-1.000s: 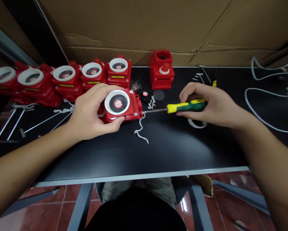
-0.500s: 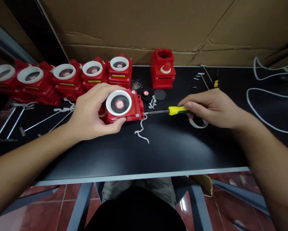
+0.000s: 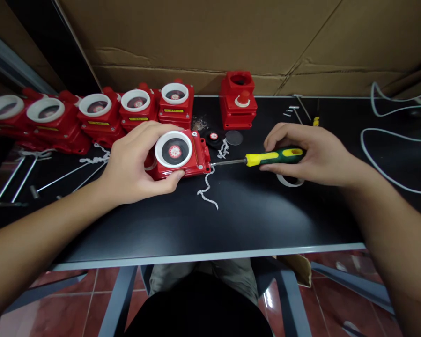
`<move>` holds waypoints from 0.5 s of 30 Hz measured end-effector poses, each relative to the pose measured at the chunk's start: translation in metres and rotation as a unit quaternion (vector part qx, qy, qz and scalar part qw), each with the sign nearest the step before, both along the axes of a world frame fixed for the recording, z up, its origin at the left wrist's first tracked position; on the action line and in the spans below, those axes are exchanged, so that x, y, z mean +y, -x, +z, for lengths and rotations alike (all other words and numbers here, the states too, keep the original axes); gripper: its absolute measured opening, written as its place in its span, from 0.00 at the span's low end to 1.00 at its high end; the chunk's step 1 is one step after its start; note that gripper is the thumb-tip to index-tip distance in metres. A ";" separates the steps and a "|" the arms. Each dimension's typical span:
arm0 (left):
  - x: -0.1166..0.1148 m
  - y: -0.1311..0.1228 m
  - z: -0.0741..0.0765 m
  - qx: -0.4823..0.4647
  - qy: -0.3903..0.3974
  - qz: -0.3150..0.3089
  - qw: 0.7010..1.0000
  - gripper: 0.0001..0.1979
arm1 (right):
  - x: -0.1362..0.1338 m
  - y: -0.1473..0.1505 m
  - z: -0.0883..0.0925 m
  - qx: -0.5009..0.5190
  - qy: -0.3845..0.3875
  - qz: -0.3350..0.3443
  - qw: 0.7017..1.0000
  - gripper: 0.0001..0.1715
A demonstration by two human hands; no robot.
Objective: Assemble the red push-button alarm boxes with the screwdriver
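My left hand (image 3: 133, 161) grips a red box-shaped unit (image 3: 192, 157) with a white ring and a black disc on top, holding it on the black table (image 3: 252, 215). My right hand (image 3: 310, 152) is closed on the yellow-and-green handle of a screwdriver (image 3: 266, 157). The screwdriver lies level, and its metal tip meets the right side of the red unit. A twisted white string (image 3: 206, 189) trails on the table below the tip.
A row of several like red units (image 3: 98, 114) lines the back left. Another red unit with a red knob (image 3: 238, 100) stands behind. Nearby lie a black cap (image 3: 213, 137), a clear disc (image 3: 233, 137), loose screws (image 3: 291, 111), metal rods (image 3: 55, 180) and white cable (image 3: 389, 140). Cardboard backs the table.
My right hand has rolled the screwdriver handle: the fingers covered the green grip half a second ago and now show it again. The left hand and red unit stayed put.
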State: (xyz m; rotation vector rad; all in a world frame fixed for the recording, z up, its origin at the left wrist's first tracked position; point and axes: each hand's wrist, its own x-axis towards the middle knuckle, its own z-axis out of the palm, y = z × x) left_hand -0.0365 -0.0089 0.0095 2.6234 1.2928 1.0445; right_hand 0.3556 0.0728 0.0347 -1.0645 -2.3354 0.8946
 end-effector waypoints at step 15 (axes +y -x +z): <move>-0.001 -0.002 0.000 -0.006 0.001 -0.008 1.000 0.29 | 0.003 -0.004 -0.003 -0.055 0.033 0.006 0.998 0.28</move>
